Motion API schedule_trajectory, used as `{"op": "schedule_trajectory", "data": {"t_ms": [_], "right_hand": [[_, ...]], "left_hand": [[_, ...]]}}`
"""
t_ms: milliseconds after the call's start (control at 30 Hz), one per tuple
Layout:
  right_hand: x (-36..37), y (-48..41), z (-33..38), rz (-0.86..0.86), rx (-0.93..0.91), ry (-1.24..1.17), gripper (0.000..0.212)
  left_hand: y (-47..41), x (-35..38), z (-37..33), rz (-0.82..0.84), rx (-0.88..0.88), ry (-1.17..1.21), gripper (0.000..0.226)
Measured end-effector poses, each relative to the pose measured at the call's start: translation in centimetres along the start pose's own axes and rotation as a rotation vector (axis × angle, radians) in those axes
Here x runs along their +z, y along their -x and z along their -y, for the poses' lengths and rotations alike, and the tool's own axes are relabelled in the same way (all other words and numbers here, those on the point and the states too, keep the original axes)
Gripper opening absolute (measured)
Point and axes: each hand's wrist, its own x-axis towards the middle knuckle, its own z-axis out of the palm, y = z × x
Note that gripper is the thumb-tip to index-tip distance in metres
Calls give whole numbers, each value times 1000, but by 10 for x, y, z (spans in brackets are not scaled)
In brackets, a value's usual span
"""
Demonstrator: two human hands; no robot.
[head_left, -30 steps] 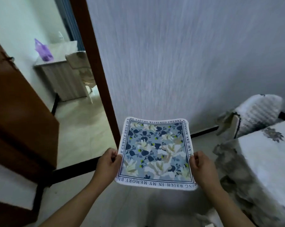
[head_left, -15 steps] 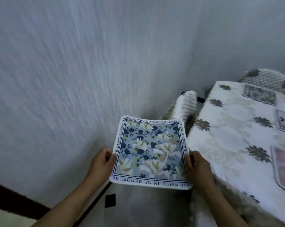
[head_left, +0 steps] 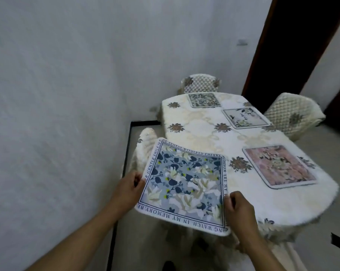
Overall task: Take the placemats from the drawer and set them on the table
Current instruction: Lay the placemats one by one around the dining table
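Observation:
A blue floral placemat [head_left: 184,184] with lettering round its border is held flat between both hands, over the near left edge of the table [head_left: 204,126]. My left hand [head_left: 129,189] grips its left edge and my right hand [head_left: 238,209] grips its near right corner. Three other placemats lie on the white flowered tablecloth: a pink one [head_left: 278,166] at the near right, a pale one [head_left: 245,117] further back, and a grey-green one [head_left: 204,99] at the far end.
Quilted chairs stand around the table: one at the far end [head_left: 201,83], one on the right [head_left: 294,116], one on the left [head_left: 145,141] partly behind the held placemat. A white wall [head_left: 67,94] runs close along the left. A dark door frame [head_left: 294,45] rises at the back right.
The view has swung right from the doorway to the table, which now fills the frame. The blue placemat, still in both hands, has come over the table's near left edge.

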Motion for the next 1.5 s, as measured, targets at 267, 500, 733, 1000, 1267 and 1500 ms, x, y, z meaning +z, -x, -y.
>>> {"op": "schedule_trajectory", "data": {"t_ms": [267,500,733,1000,1267,1500], "right_hand": [[59,-112,23,-40,134,-33,26],[98,-168,42,-163,312,-90,26],[163,-206,56,-335,584,-91,25],[228,-236,99,-517,877,-64,25],[259,-256,79,-520,967,18,26],[288,-269,46,-383,1010,52,24]], "left_hand": [[-179,18,0,95,142,-47,20],[-323,59,-3,221,296,-59,23],[-462,127,0,491,522,-80,20],[-562,184,-1,757,688,-51,17],[-579,228,16,785,696,-71,19],[-581,254,57,795,621,-188,17]]}}
